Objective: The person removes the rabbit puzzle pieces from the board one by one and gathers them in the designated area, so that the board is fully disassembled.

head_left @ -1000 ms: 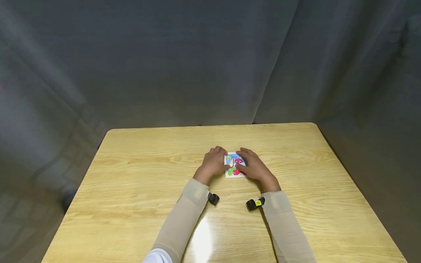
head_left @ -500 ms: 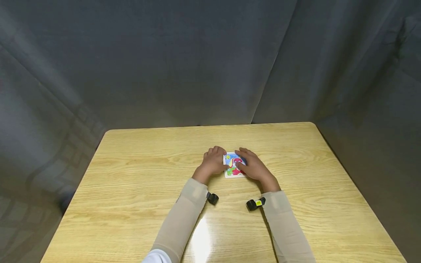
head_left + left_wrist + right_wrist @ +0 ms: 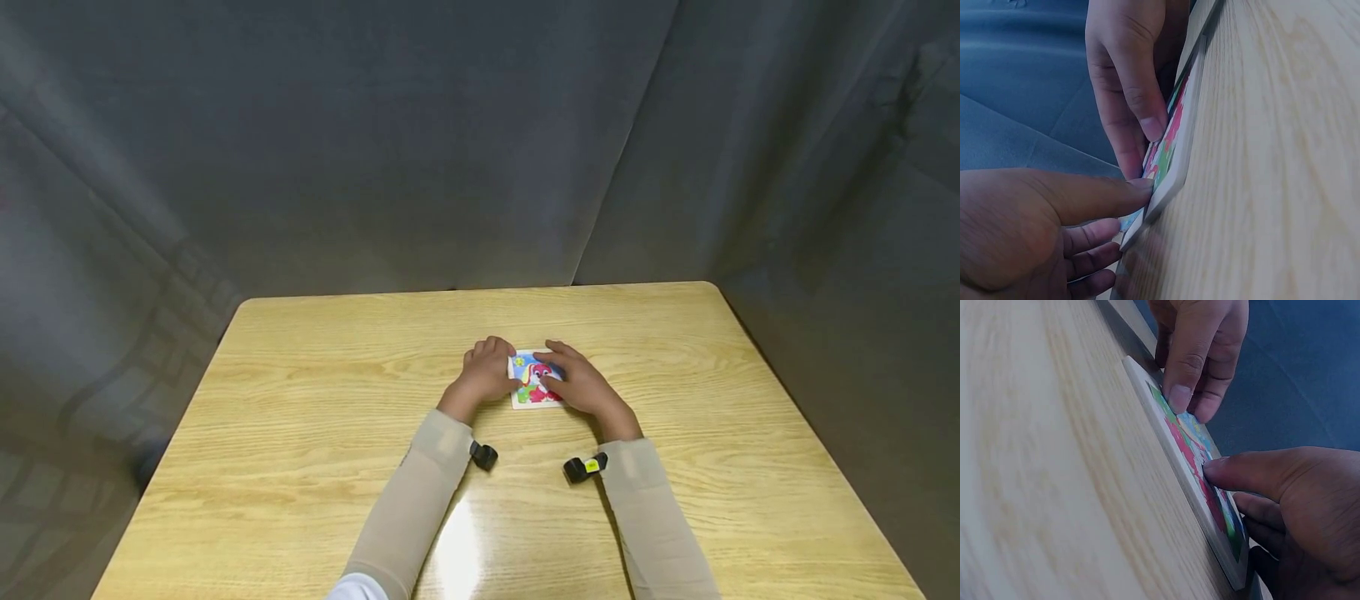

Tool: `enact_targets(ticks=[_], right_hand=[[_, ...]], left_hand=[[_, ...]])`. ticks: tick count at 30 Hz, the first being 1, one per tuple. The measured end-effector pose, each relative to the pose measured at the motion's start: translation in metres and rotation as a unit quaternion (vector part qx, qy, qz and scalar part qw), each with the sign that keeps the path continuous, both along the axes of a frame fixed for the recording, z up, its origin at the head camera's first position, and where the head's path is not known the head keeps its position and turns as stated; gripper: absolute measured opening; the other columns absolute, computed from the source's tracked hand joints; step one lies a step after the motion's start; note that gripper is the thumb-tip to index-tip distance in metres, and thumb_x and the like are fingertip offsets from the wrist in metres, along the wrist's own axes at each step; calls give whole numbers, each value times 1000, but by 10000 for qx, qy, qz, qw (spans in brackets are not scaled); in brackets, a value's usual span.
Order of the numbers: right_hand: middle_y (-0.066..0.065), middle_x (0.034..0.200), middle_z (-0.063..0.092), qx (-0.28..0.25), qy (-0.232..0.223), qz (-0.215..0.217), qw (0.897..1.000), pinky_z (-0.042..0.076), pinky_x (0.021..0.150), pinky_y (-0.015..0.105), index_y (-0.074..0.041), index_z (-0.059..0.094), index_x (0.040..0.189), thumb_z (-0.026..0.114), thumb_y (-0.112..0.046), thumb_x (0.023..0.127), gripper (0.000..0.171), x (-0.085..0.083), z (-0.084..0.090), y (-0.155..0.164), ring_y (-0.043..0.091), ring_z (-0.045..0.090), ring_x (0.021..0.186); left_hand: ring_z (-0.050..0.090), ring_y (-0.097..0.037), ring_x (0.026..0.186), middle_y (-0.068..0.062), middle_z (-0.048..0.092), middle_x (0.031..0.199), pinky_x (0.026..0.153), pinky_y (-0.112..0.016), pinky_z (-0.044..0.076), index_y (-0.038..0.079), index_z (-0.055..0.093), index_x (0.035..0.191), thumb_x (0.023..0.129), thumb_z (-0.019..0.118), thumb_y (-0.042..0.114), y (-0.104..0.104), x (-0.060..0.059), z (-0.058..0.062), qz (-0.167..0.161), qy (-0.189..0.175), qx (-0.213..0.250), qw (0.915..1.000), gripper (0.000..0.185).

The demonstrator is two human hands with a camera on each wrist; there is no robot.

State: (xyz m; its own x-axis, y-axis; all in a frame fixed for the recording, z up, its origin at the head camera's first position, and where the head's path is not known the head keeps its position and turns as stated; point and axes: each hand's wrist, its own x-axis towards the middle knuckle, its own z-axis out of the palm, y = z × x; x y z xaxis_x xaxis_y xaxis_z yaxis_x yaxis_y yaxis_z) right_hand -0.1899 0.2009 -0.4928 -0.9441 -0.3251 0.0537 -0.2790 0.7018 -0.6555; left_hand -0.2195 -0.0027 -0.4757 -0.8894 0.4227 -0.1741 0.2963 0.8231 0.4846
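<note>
The left hand (image 3: 487, 372) is laid at the left edge of the puzzle (image 3: 534, 381), thumb tip pressed on its picture, the other fingers loosely bent beside it. The right hand (image 3: 581, 383) is spread over the right part, thumb flat on the face. The puzzle lies flat between both hands, at mid-frame on the tabletop (image 3: 300, 433), equally near each.
</note>
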Motion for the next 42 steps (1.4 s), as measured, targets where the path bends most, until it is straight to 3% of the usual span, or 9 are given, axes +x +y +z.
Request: enact_targets(ticks=[9, 15, 22, 27, 42], right_hand=[[19, 153, 32, 30, 78, 94, 9999, 27, 110, 58, -4, 55, 137, 64, -14, 94, 45, -1, 1, -2, 39, 23, 142], [19, 153, 32, -47, 37, 49, 10000, 27, 110, 59, -5, 56, 137, 63, -16, 95, 44, -3, 0, -8, 39, 24, 142], [18, 152, 35, 89, -94, -493, 9987, 28, 110, 57, -6, 59, 133, 65, -28, 94, 45, -3, -1, -22, 38, 27, 141], [18, 150, 37, 105, -98, -843, 9963, 28, 111, 55, -5, 61, 128, 68, -28, 92, 44, -1, -1, -28, 38, 30, 139], [20, 149, 38, 91, -59, -884, 9960, 28, 111, 53, -3, 60, 127, 70, -26, 90, 45, -1, 2, -32, 40, 31, 138]], left_hand=[[30, -30, 131, -7, 40, 135, 110, -48, 22, 15, 42, 135, 90, 69, 34, -5, -2, -2, 3, -36, 162, 9999, 56], [28, -32, 135, -7, 39, 142, 111, -51, 20, 15, 47, 136, 91, 68, 35, -10, -4, -3, -52, 44, 232, 9997, 54], [34, -31, 131, -8, 44, 138, 106, -50, 27, 16, 56, 127, 95, 63, 28, -10, -4, -5, 182, 310, 283, 9990, 35], [39, -28, 127, -6, 48, 135, 102, -48, 32, 19, 59, 123, 95, 64, 28, -4, -5, -8, 281, 533, 99, 9981, 30], [50, -25, 117, -5, 56, 124, 98, -45, 40, 16, 61, 122, 94, 66, 27, -1, -6, -6, 208, 923, -204, 9953, 30]])
